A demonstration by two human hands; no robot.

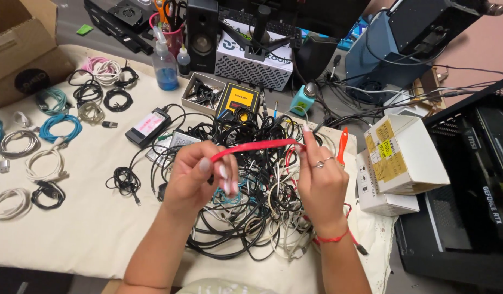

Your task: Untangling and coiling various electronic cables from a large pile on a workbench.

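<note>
Above the cable tangle (pixel 251 185), left hand (pixel 194 177) and right hand (pixel 319 177) pinch a flat red cable (pixel 257 145); it runs left-right.

A table draped in a cream cloth (pixel 93 228) fills the view, lit evenly with soft shadows. At twelve o'clock stand a black speaker (pixel 202 32) and a monitor stand (pixel 261 32); at two o'clock, pinkish floor (pixel 474 49). A cardboard box (pixel 20 38) sits at ten o'clock.

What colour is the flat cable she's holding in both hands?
Red. The flat cable stretches between the left hand and right hand, clearest in the head view.
</note>
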